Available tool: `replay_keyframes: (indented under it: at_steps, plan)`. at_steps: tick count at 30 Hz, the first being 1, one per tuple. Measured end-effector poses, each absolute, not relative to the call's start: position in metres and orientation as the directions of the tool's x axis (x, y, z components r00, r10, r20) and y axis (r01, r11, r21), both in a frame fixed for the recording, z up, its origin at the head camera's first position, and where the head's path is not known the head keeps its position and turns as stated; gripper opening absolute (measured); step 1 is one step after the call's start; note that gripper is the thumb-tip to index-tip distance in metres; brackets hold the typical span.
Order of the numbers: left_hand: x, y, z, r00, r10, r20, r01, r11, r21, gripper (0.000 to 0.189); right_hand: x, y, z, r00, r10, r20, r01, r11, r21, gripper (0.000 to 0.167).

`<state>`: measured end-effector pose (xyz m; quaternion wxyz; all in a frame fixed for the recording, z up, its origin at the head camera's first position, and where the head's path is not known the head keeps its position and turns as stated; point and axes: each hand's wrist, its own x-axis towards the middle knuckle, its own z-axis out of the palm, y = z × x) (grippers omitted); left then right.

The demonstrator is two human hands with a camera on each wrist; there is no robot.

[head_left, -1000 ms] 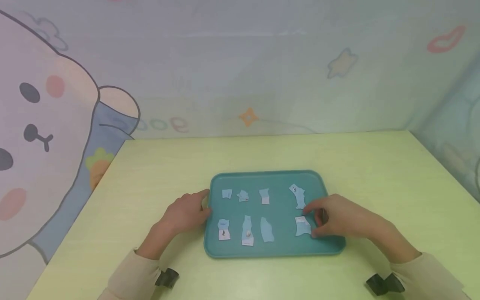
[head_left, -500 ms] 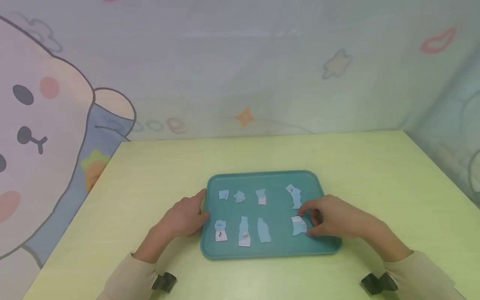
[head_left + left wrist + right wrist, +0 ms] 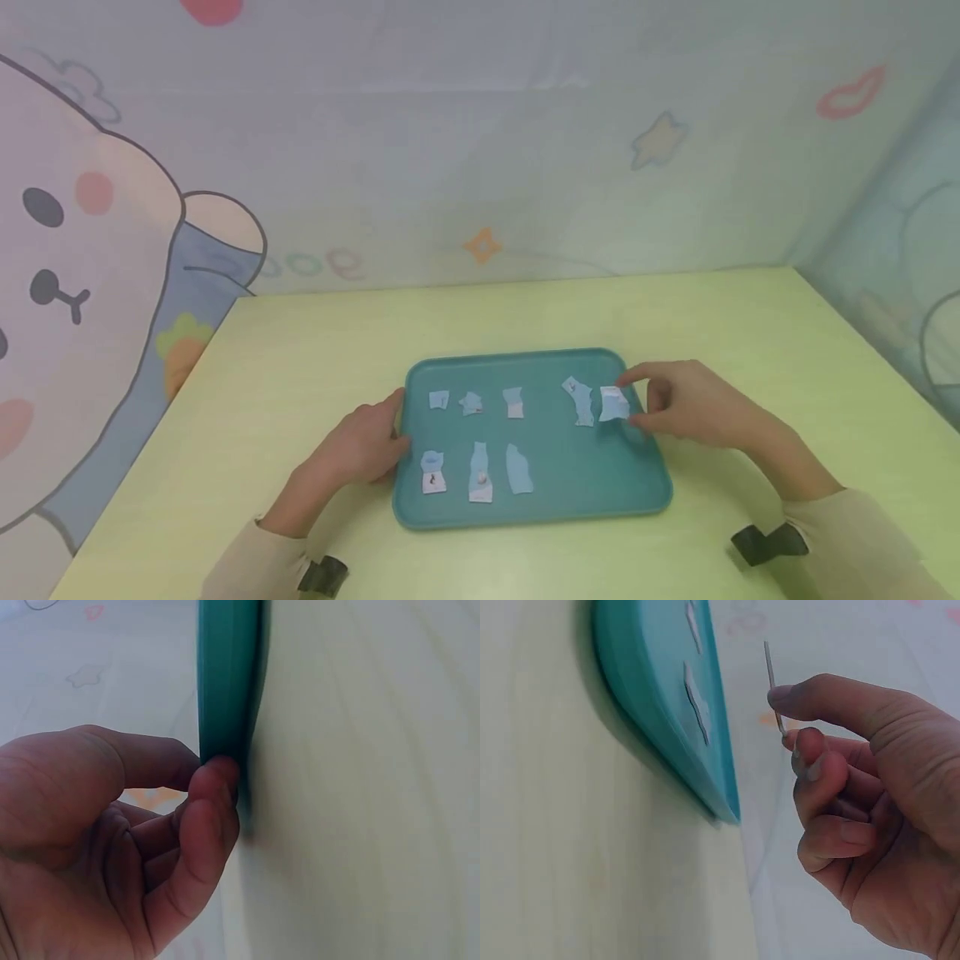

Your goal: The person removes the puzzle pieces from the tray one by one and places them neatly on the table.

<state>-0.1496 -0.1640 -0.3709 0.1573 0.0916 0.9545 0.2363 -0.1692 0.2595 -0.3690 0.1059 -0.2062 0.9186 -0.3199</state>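
My right hand (image 3: 693, 404) pinches a thin light-blue and white card piece (image 3: 614, 404) by its edges, over the right part of a teal tray (image 3: 525, 518). In the right wrist view, this card piece (image 3: 771, 667) shows edge-on between thumb and fingers, up off the tray. A long wavy blue piece (image 3: 581, 404) lies on the tray just left of it. At the tray's left side, my left hand (image 3: 363, 442) grips the rim; the left wrist view has its thumb and curled fingers on the tray edge (image 3: 229, 682).
Several more irregular blue and white pieces lie on the tray's left half in two rows, among them a plain blue one (image 3: 518, 469) and a small square one (image 3: 438, 400). The tray stands on a pale yellow-green table (image 3: 322, 333). A cartoon-printed backdrop (image 3: 480, 150) rises behind.
My right hand has lifted the card piece from the tray's lower right and carried it away from me, beside the wavy piece. My left hand stays at the rim. The head view shifted slightly.
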Motion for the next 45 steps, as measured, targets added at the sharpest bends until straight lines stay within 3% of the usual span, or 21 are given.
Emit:
replay_keyframes:
  at_steps: [9, 27, 36, 45]
  plan:
    - [-0.148, -0.164, -0.368, -0.935, 0.24, -0.261, 0.087, 0.869, 0.487, 0.074, -0.191, 0.295, -0.368, -0.945, -0.324, -0.05, -0.221, 0.741, -0.634, 0.05]
    - [-0.144, -0.162, -0.369, -0.937, 0.216, -0.274, 0.054, 0.866, 0.496, 0.075, -0.217, 0.321, -0.392, -0.95, -0.31, -0.044, -0.184, 0.666, -0.723, 0.051]
    - [-0.145, -0.161, -0.372, -0.94, 0.209, -0.268, 0.052, 0.869, 0.492, 0.075, -0.23, 0.324, -0.402, -0.949, -0.315, -0.016, -0.205, 0.654, -0.728, 0.045]
    - [-0.145, -0.161, -0.372, -0.943, 0.217, -0.254, 0.063, 0.863, 0.502, 0.075, -0.236, 0.328, -0.406, -0.943, -0.328, -0.064, -0.194, 0.694, -0.693, 0.042]
